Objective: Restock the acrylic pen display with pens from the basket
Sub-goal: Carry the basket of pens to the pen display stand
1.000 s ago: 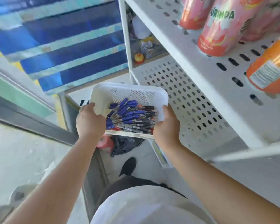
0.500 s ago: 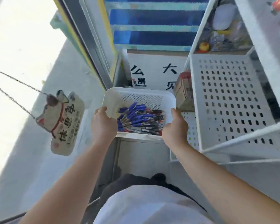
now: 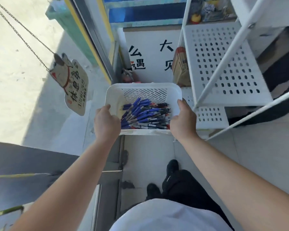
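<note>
White perforated shelves (image 3: 223, 64) fill the right, with grey floor tiles (image 3: 265, 155) below. A cat sign (image 3: 70, 84) hangs at left against sunlit pavement (image 3: 10, 72).

Both bare arms reach forward from the lower corners, forearms converging on the basket (image 3: 140, 85), wrists about straight. Left hand (image 3: 107, 121) grips the basket's near-left corner, back of hand up, thumb over the rim, fingers wrapped underneath and hidden. Right hand (image 3: 183, 121) grips the near-right corner the same way, thumb lying along the right rim, fingers hidden below; the two hands sit level with each other, one on each side of the basket.
</note>
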### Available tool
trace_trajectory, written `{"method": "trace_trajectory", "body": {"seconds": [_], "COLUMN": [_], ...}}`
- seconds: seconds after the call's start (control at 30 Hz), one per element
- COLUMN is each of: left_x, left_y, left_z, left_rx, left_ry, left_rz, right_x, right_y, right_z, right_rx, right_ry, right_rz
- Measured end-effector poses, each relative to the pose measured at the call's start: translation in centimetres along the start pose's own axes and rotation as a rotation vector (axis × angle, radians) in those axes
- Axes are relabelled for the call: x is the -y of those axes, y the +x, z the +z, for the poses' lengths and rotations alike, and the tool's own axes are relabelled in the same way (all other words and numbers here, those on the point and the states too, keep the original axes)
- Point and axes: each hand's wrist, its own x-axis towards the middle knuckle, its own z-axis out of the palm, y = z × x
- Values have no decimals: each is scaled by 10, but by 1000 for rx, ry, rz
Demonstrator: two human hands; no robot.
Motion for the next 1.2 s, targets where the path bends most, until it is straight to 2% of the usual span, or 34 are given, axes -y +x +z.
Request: {"method": "trace_trajectory", "body": {"seconds": [0.27,0.47,0.77,1.0,1.2], "left_x": [-26,-65,-144,-210,-276], "left_y": [-101,-196,-394,-531,-640], "left_z": [14,50,128,207,273], "left_rx": [39,105,406,664,872], "left_ry": [-42,-97,-87,-91,-42], "left_rz": [145,291,573,675,758], "right_x": [-58,-132,-266,-364,-443], "right_y": [-84,-158,-293,-380,-416], "right_z": [-83,-158,-298,-386,-451], "right_rx": [-89,-277,-607,-838,-971], "right_ry": [49,129,162,133,144], "right_rz": [130,184,400,613,773]}}
